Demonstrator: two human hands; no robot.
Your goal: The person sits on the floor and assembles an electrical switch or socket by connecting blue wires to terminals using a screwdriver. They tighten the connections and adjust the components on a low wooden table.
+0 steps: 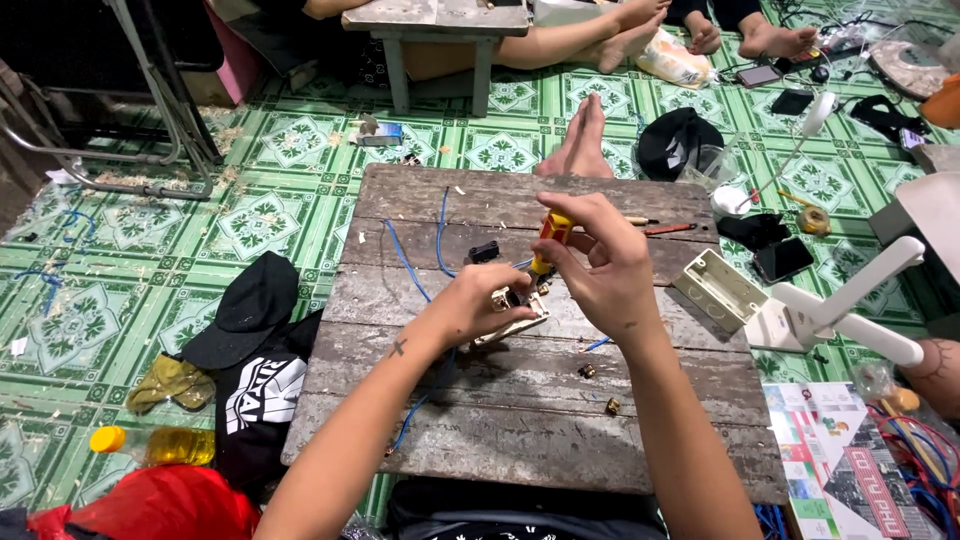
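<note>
Switch plate, light, rigid plastic, pinned at its edge by left hand on the counter; right hand fingers grasp a yellow-handled screwdriver.

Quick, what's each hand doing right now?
Left hand: closed on a small pale switch plate on the wooden board.
Right hand: fingers closed on a yellow-handled screwdriver.

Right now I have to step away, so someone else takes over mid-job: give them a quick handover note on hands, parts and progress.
Left hand steadies the switch plate on the wooden board.
Right hand holds the yellow-handled screwdriver, tip down at the plate's terminals.
Blue wires run from the plate across the board.
Two small brass fittings lie loose near the board's front.
White back box sits at the board's right edge, not yet joined to the plate.
</note>
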